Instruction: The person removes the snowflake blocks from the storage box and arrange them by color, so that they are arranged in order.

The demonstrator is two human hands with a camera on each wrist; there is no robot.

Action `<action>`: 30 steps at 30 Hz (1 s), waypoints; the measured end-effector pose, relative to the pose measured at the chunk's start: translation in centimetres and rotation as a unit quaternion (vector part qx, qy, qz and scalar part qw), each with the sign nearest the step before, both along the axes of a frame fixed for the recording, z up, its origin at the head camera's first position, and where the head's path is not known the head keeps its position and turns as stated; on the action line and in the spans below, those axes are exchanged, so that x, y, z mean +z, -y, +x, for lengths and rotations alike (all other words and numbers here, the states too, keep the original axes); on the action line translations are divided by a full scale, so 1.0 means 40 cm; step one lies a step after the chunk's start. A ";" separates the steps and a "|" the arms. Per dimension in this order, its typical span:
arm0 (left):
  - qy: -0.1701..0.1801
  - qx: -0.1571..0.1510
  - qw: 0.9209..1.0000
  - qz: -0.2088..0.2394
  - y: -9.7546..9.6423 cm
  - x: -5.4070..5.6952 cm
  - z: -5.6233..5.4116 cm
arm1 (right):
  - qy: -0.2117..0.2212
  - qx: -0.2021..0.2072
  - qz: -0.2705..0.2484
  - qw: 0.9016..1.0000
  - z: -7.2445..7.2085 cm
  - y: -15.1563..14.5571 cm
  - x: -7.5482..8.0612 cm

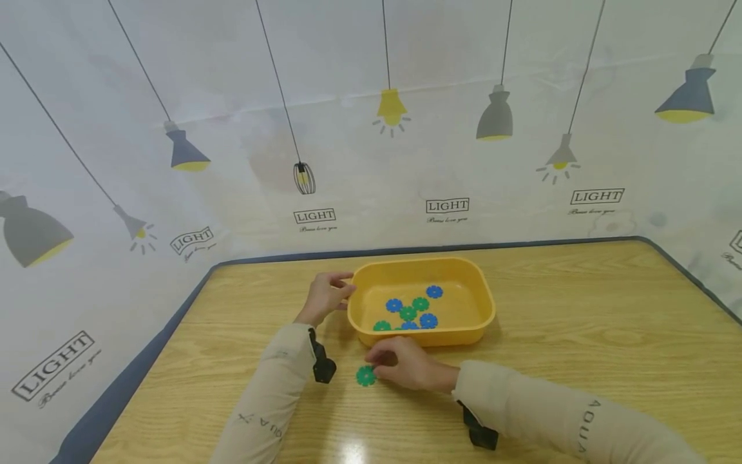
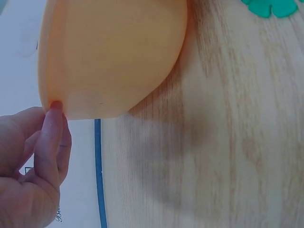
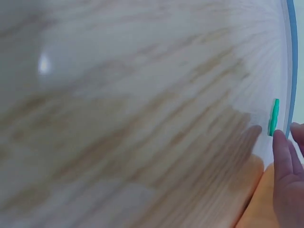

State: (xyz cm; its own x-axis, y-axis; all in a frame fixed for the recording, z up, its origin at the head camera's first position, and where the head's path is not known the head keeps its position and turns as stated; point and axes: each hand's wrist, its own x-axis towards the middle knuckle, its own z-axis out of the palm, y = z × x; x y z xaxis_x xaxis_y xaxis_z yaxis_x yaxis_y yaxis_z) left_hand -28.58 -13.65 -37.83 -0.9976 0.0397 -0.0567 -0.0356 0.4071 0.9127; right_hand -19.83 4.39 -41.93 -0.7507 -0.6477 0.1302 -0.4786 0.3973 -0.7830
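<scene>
A yellow plastic basin [image 1: 426,338] stands on the table, with several blue and green notched discs lying in it, such as a blue disc [image 1: 434,292] and a green disc [image 1: 420,303]. At the basin's left end my left hand [image 1: 324,298] pinches the rim; the left wrist view shows its fingertips on the wall. In front of the basin lies another green notched disc [image 1: 366,376]. My right hand [image 1: 406,365] is beside it, a fingertip at the disc's edge, the thumb and forefinger apart. Edge-on, that disc [image 3: 274,117] appears just past a fingertip in the right wrist view.
The wood-grain table [image 1: 580,309] extends to both sides of the basin. A wall covering [image 1: 359,148] printed with hanging lamps borders the table at the back and sides. Black straps with small devices [image 1: 323,366] sit at the wrists.
</scene>
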 end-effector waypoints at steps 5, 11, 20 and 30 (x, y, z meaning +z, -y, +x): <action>-0.003 0.002 1.000 0.002 -0.001 -0.002 -0.003 | 0.034 0.037 -0.015 0.999 0.004 -0.033 0.013; -0.003 -0.004 1.000 0.002 -0.003 0.001 0.002 | 0.091 0.085 -0.013 0.992 0.014 -0.104 0.052; -0.001 -0.001 1.000 0.003 0.003 0.001 0.002 | 0.021 0.073 -0.016 0.997 -0.012 -0.174 0.140; -0.018 -0.014 1.000 0.005 0.007 -0.012 -0.006 | 0.007 0.080 0.002 0.997 -0.098 -0.206 0.227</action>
